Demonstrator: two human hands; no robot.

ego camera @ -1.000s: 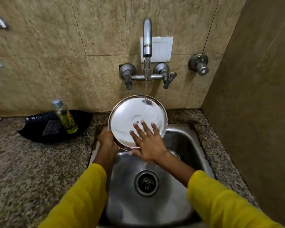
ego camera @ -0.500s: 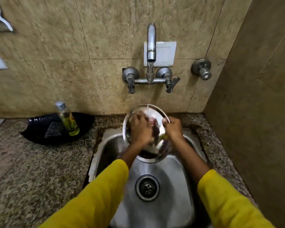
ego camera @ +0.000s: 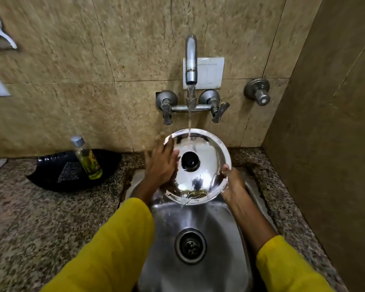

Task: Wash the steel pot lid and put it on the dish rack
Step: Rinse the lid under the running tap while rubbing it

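The round steel pot lid is held tilted over the sink, its black knob facing me. Water from the tap falls onto the lid's upper rim and runs off its lower edge. My right hand grips the lid's right rim with the thumb on top. My left hand lies flat with fingers spread on the lid's left side, beside the knob. No dish rack is in view.
A bottle of yellow-green liquid stands in a black tray on the granite counter at the left. Two tap handles and a wall valve sit on the tiled wall. A side wall closes the right.
The lid has been turned over, from its plain underside to the knob side. My right hand moved from rubbing its face to gripping the right rim; my left hand now rubs the left side.
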